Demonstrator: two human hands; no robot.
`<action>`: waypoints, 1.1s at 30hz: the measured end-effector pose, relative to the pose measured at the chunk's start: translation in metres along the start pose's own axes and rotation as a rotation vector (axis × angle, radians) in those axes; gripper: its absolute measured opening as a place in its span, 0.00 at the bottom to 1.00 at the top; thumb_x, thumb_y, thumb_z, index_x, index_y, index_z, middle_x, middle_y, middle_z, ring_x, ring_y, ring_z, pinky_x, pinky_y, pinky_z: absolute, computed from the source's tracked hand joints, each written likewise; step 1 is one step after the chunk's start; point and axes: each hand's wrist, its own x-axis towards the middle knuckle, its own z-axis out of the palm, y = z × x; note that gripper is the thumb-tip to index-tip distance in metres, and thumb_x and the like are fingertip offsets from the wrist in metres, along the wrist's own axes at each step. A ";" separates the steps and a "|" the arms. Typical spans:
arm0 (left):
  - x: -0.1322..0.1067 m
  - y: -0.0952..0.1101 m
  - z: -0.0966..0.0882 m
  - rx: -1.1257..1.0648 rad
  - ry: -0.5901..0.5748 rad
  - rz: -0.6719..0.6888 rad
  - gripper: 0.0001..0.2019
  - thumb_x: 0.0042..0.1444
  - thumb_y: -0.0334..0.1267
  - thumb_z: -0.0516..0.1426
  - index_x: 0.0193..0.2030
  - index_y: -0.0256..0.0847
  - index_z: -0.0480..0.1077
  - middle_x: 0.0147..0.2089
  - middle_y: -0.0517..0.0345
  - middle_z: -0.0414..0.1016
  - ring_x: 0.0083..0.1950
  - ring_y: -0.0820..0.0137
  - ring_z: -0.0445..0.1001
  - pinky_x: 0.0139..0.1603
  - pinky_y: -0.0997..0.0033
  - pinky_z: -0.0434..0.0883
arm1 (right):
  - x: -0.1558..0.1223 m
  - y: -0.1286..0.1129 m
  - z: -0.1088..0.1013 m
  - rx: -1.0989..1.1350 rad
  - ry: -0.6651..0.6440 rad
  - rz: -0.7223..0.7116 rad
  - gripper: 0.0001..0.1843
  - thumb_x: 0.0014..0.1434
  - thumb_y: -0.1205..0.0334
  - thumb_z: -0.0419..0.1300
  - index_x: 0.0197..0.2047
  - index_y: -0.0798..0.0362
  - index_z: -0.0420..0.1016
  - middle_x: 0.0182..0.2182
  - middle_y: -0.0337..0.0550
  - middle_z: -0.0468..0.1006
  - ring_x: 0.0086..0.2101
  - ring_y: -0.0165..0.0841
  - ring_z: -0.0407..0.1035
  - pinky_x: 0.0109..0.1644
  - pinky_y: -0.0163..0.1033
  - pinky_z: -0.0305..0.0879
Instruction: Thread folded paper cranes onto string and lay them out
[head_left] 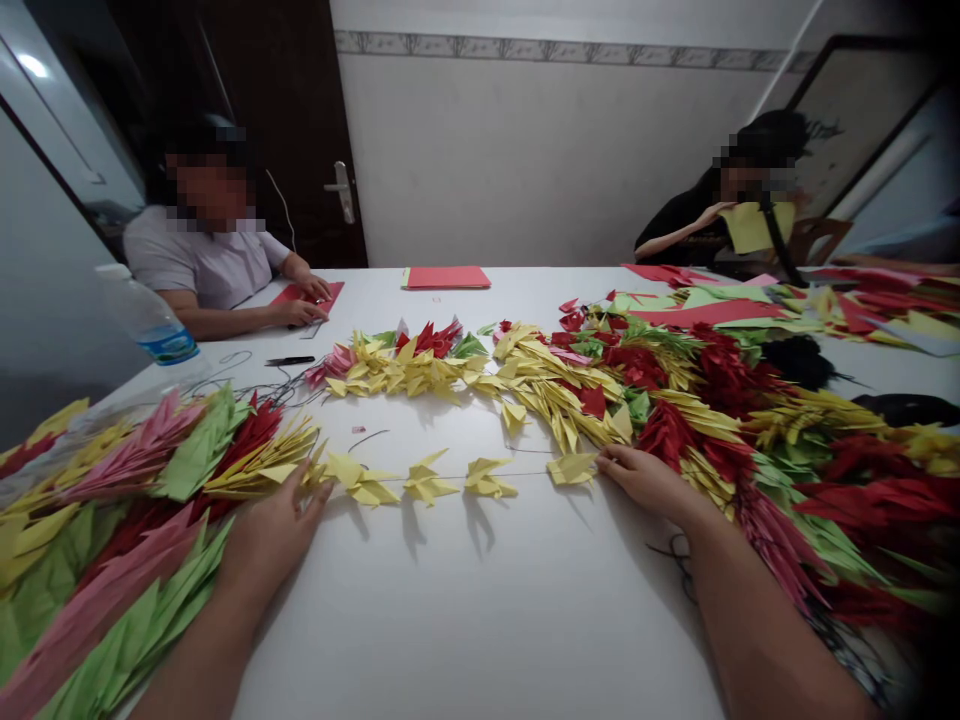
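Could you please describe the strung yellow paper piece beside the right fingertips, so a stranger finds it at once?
On the white table, a string of yellow folded pieces runs between the left hand and the right hand. Follow it rightward to the last piece, beside the right fingertips. A wider gap of bare string separates it from its neighbours.

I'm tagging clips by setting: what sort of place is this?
Probably an indoor room used for paper crafts, though whether home or workshop I can't tell: a white table bears threaded folded-paper pieces and stacked red sheets, near a door.
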 end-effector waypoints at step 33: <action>0.053 0.076 0.038 -0.771 0.335 0.362 0.12 0.48 0.41 0.52 0.37 0.37 0.69 0.40 0.54 0.68 0.36 0.71 0.70 0.40 0.70 0.70 | -0.059 -0.115 0.019 -0.174 -0.712 -0.562 0.07 0.42 0.62 0.65 0.28 0.52 0.78 0.20 0.32 0.73 0.21 0.24 0.61 0.23 0.28 0.51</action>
